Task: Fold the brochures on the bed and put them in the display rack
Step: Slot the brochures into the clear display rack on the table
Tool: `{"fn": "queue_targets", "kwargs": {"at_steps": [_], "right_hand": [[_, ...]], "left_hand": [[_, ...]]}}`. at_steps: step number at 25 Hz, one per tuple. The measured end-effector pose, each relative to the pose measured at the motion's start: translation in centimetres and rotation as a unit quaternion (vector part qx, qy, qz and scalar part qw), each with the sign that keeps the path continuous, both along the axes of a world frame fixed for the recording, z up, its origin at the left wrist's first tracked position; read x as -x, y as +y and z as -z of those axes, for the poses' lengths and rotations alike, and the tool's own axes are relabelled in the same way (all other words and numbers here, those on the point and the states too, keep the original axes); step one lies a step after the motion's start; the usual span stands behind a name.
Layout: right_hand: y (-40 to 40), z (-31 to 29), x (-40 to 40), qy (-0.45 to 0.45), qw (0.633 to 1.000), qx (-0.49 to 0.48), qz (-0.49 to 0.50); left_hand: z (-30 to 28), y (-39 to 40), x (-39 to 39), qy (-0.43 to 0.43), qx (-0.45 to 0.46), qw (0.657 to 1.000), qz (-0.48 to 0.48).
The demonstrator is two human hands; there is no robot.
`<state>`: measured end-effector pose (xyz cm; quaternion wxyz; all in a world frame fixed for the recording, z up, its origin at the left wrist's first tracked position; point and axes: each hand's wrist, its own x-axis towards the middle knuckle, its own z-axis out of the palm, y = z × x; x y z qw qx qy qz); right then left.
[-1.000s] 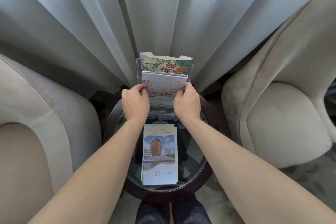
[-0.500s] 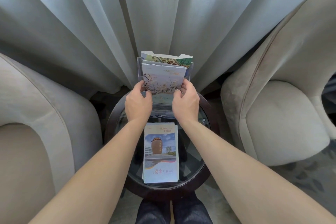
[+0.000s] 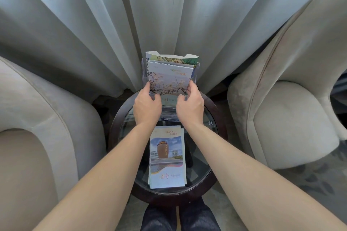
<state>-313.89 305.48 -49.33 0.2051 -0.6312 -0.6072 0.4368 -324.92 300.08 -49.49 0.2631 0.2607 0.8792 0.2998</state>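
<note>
Seemingly both hands (image 3: 148,107) (image 3: 190,108) holding blossom brochure (image 3: 170,78), lower edge hidden, rack (image 3: 144,73) barely visible

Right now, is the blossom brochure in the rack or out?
Partly in: the blossom brochure stands upright in the clear rack, both hands pinching its lower corners.

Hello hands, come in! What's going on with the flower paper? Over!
Left hand and right hand grip blossom brochure by lower edges, in clear rack. Brochure stack waits on table. Nothing blocking.

Bare forearms (image 3: 105,170) — dark trousers (image 3: 180,217), seemingly denim
</note>
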Motion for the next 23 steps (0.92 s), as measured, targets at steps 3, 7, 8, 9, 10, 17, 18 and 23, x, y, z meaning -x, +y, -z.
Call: {"fn": "queue_targets", "kwargs": {"at_steps": [3, 7, 8, 9, 10, 17, 18, 23], "right_hand": [[0.0, -0.1, 0.0, 0.005, 1.000, 0.004, -0.003], [-0.5, -0.7, 0.6, 0.012, 1.000, -0.006, 0.021], [-0.4, -0.8, 0.8, 0.010, 1.000, -0.008, 0.027], [-0.3, -0.9, 1.0, 0.008, 0.999, -0.009, 0.032], [-0.3, -1.0, 1.1, 0.006, 0.999, -0.009, 0.035], [-0.4, -1.0, 0.7, -0.010, 1.000, 0.010, 0.021], [-0.5, -0.9, 0.6, -0.011, 1.000, 0.011, 0.016], [-1.3, -0.8, -0.3, -0.026, 1.000, 0.015, 0.009]], "left_hand": [[0.0, 0.1, 0.3, -0.002, -0.006, 1.000, 0.003], [-0.2, -0.2, 0.3, -0.002, -0.015, 1.000, 0.000], [-0.2, -0.2, 0.3, -0.005, -0.016, 1.000, 0.000], [-0.2, -0.3, 0.3, -0.008, -0.016, 1.000, 0.002], [-0.2, -0.3, 0.4, -0.007, -0.015, 1.000, 0.004], [-0.1, -0.5, 0.5, 0.004, 0.002, 1.000, 0.030], [-0.1, -0.5, 0.6, 0.005, 0.003, 0.999, 0.034], [-0.2, -0.8, 0.1, -0.001, 0.004, 0.999, 0.050]]}}
